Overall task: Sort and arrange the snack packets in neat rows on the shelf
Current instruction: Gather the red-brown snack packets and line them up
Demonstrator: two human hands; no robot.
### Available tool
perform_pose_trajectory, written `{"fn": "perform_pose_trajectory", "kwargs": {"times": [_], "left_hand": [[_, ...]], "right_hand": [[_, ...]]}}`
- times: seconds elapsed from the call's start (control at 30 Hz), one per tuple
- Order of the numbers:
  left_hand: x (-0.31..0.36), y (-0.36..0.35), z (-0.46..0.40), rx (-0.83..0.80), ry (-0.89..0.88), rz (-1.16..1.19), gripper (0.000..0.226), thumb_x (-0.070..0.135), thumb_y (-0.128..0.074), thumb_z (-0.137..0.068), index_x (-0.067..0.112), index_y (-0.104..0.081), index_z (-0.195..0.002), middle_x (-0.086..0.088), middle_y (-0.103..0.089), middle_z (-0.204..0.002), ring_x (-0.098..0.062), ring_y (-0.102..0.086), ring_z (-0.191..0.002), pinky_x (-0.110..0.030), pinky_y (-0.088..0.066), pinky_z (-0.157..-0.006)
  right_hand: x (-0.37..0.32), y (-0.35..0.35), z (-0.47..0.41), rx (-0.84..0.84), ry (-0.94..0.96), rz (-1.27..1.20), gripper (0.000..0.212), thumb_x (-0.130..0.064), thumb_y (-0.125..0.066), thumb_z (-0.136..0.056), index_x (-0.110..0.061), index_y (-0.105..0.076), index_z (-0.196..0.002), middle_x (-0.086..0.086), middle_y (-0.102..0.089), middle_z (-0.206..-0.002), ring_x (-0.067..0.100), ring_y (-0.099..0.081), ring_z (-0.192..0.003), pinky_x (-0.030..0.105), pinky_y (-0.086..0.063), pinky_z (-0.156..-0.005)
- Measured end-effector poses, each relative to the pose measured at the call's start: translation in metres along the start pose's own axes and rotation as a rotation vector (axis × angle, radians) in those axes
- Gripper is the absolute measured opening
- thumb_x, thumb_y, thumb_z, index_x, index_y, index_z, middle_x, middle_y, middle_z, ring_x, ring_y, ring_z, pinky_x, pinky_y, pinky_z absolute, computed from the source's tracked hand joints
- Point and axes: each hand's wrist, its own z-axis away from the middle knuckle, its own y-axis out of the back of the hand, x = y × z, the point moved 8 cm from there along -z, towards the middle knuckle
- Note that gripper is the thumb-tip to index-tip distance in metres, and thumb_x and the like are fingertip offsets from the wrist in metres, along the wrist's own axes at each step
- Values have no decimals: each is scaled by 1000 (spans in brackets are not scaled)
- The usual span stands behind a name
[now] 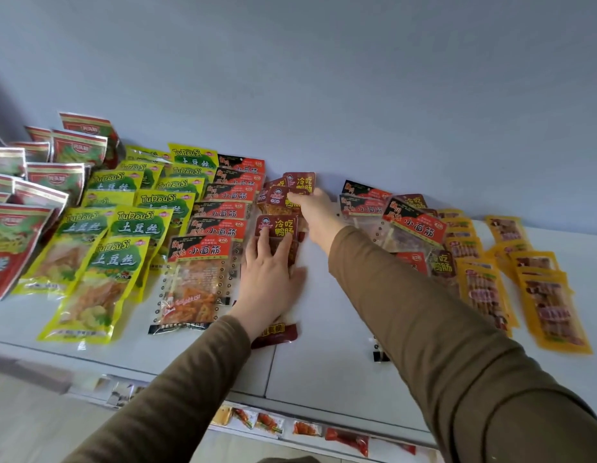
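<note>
head view, down over shelf (324,362)

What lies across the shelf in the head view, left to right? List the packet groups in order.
Red-and-silver foil pouches → yellow-green potato-shred packets → row of red-and-black labelled clear packets → dark red packets under the left hand and right hand → loose red-and-black packets → orange-yellow packets.

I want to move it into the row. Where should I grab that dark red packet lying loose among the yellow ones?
Pinch the dark red packet by its top header edge, coming from above and behind: it lies flat, its lower part tucked under yellow packets.
</note>
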Motion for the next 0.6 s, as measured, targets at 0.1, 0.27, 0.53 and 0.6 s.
{"fn": "perform_pose_trajectory", "kwargs": {"times": [0.1, 0.27, 0.53, 0.6], "left_hand": [[-1, 2, 0, -33, -16, -4, 74, 69, -45, -96, 38, -23, -159, -14, -14, -169, -40, -9, -154, -53, -17, -123], [2, 19, -6, -12, -35, 200, 71, 61, -50, -97, 33, -24, -156, -10, -23, -163, -39, -18, -148, -52, -21, -121], [-15, 33, -77, -5, 190, 665, 87, 35, -58, -101, 20, 1, -163, -15, -23, -166, -36, -28, -151, -54, -34, -120], [-19, 36, -90, 9, 252, 748, 76, 33, -60, -101, 17, -14, -160, -15, -45, -151, -34, -52, -133, -46, -54, -99]], "right_hand": [[2, -3, -2, 45, -2, -3, 38, -16, -81, -84, -9, -59, -114, 13, -71, -108, 32, -71, -95, 45, -62, -73], [-5, 10, -2, 118, 33, 80, 23, -8, -75, -88, -9, -59, -105, 7, -68, -94, 21, -66, -81, 30, -51, -59], [-2, 24, 6, 95, 132, -115, 31, -6, -72, -89, -12, -64, -119, 5, -75, -106, 21, -74, -95, 38, -61, -78], [0, 22, 6, 60, 131, -114, 33, -9, -73, -89, -14, -63, -121, 5, -75, -109, 23, -73, -98, 46, -61, -85]]}}
